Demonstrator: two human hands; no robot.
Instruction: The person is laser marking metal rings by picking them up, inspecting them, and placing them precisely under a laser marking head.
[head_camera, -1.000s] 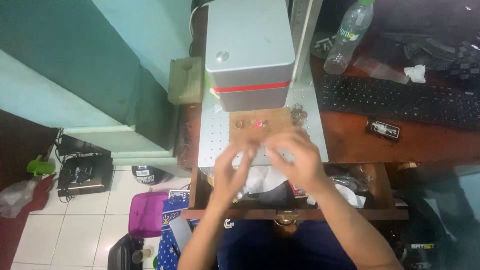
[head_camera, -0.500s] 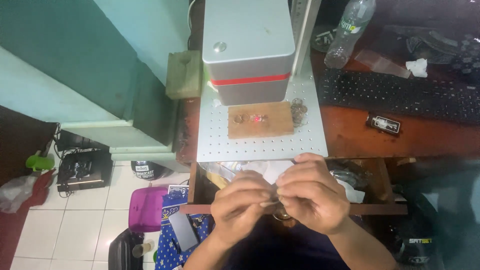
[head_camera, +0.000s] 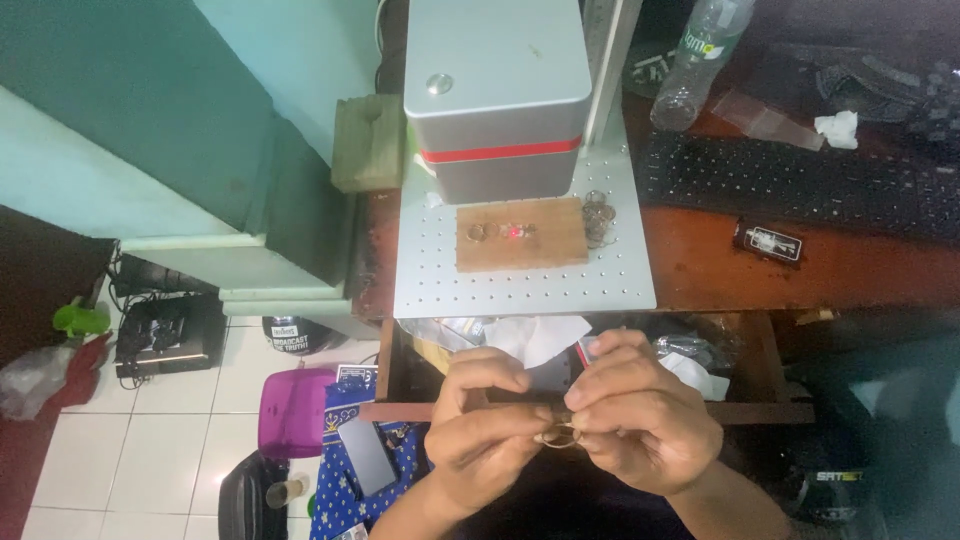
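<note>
- Both hands are down at about 6 o'clock in my view, close to the body, fingertips meeting in the middle.
- Left hand (head_camera: 485, 425) is curled nearly closed, thumb and fingers pinching a small metal ring (head_camera: 560, 436).
- Right hand (head_camera: 640, 415) is also curled tight, pinching the same ring from the 3 o'clock side, so the ring sits right between the two sets of fingertips. Can't make out much detail on it, it's tiny.
- Up at 12 o'clock from the hands is a perforated metal plate (head_camera: 430, 285) with a wooden block (head_camera: 550, 245) on it, and there's a red light dot (head_camera: 516, 232) on the block.
- A small ring (head_camera: 477, 232) lies on the block just at 9 o'clock of the dot.
- The grey machine head (head_camera: 495, 90) with a red stripe hangs over the block's 12 o'clock edge.
- Black keyboard (head_camera: 790, 185) and clear plastic bottle (head_camera: 695, 60) sit off around 2 o'clock.
</note>
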